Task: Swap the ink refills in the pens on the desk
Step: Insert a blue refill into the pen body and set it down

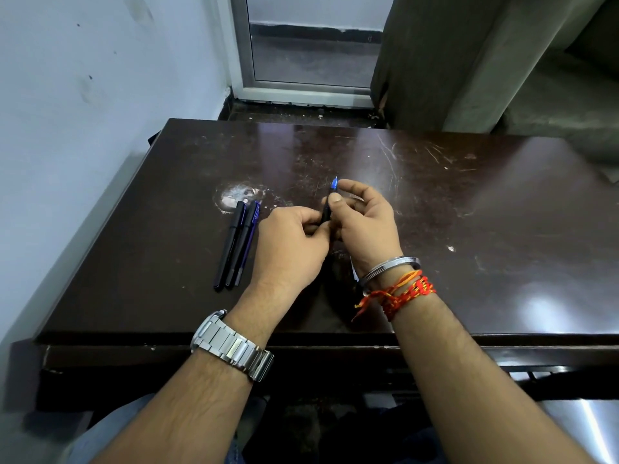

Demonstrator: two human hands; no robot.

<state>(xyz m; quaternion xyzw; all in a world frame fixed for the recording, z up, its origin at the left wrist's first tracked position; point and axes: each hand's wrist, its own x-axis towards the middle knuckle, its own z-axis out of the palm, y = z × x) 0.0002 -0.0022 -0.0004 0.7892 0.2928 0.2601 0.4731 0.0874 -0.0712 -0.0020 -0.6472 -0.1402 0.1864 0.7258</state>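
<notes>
Over the middle of the dark wooden desk (435, 212) both hands hold one dark pen (326, 212) with a blue tip pointing up and away. My left hand (291, 242) pinches its lower end. My right hand (365, 222) grips the barrel between thumb and fingers just below the blue tip. Left of my hands, three pens lie side by side on the desk: a black pen (230, 246), a dark pen (239, 244) and a blue pen (249, 236). Something small and pale shows under my right wrist; I cannot tell what it is.
A pale worn patch (234, 195) marks the desk just beyond the lying pens. A wall runs along the left side, a window frame (301, 92) stands behind the desk, and a curtain (435, 61) hangs at the back right. The desk's front edge lies under my forearms.
</notes>
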